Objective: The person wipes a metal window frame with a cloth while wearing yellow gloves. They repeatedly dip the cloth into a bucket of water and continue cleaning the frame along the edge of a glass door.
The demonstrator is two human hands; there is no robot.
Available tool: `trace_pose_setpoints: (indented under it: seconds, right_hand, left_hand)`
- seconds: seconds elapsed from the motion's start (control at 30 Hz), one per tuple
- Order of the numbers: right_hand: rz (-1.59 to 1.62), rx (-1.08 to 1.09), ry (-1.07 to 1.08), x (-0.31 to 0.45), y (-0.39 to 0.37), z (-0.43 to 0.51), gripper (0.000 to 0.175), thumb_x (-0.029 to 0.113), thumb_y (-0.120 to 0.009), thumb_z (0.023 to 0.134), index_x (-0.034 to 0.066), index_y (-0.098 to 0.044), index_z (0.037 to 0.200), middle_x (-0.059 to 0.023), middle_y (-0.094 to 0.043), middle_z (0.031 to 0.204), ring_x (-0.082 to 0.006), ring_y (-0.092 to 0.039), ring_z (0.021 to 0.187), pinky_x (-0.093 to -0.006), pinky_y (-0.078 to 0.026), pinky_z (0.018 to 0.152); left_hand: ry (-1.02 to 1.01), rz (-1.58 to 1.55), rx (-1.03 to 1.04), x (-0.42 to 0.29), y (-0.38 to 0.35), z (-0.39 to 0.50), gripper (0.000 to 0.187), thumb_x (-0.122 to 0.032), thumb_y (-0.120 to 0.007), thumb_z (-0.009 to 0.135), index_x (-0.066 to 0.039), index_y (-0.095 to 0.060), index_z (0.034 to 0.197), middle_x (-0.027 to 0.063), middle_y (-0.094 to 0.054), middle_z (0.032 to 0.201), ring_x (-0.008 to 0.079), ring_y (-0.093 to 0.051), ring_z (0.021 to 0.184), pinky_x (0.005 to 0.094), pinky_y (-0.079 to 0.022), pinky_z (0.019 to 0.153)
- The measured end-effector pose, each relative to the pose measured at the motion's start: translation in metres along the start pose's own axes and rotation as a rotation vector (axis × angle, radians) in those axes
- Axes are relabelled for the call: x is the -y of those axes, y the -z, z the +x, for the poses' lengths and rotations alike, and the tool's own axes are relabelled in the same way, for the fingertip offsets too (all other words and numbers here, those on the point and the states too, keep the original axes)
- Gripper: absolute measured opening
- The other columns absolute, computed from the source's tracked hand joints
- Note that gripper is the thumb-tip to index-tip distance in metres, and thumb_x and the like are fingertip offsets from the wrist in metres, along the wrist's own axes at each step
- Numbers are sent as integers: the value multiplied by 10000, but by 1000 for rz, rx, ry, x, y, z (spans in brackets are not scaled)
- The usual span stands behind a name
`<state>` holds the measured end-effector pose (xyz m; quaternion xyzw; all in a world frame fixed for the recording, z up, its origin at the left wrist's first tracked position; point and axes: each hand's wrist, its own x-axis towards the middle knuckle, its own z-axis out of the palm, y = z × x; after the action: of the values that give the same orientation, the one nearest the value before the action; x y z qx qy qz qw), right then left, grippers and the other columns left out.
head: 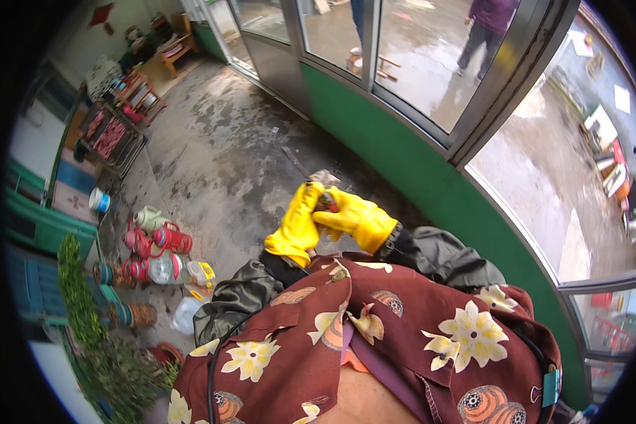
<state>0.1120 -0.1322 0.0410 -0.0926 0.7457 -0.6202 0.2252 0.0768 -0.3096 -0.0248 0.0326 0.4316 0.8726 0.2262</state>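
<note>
My left hand [299,220] and my right hand [359,216], both in yellow gloves, meet in front of my chest. A pale grey, blurred lump [324,178] shows just beyond the fingers of my left hand, which closes at its base. Between the two gloves is a small dark and red piece [328,202], with my right thumb and fingers curled about it. I cannot tell whether the lump and this piece are one object. A narrow, dark strip [294,160] extends up and left from the lump; whether it is held or lies on the floor is unclear.
A green wall [371,138] under framed windows runs along my right. Red thermos flasks [174,238], clear plastic jugs [164,268] and potted plants [87,312] stand to the left on the concrete floor [206,138]. A folding chair [108,138] is farther off. Outside stands a person [486,32].
</note>
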Motion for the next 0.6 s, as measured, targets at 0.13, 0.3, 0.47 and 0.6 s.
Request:
trace_pose_setpoints:
  seconds: [0.13, 0.3, 0.47, 0.6]
  right_hand:
    - [-73, 31, -107, 14, 18, 87, 475, 382, -724, 925, 81, -636, 1281, -118, -753, 967, -227, -739, 833, -374, -571, 761]
    - [59, -250, -6, 26, 47, 134, 526, 337, -691, 1004, 94, -576, 1456, -80, -730, 1027, -134, -680, 812, -314, -555, 710]
    - [45, -461, -38, -10, 88, 161, 369, 201, -660, 1007, 108, -645, 1364, -67, -740, 1016, -162, -690, 852, -309, -560, 737]
    - [-1168, -583, 319, -33, 189, 199, 174, 95, -696, 841, 99, -731, 1012, -158, -724, 985, -326, -703, 878, -395, -563, 744]
  left_hand:
    - [233, -391, -32, -36, 74, 99, 455, -332, -595, 1072, -90, -582, 1457, 130, -653, 1408, 295, -659, 1215, 476, -523, 1074]
    - [449, -473, -103, -71, 123, 197, 318, -335, -501, 1114, -98, -676, 1232, 62, -741, 1068, 146, -651, 677, 309, -583, 630]
    - [381, -259, -258, -123, 152, 288, 277, -327, -630, 1064, -113, -716, 1217, 96, -755, 1036, 131, -611, 642, 247, -511, 548]
    - [358, -148, -141, -156, 186, 360, 339, -333, -555, 1103, -104, -675, 1322, 89, -754, 1193, 167, -661, 793, 280, -568, 657]
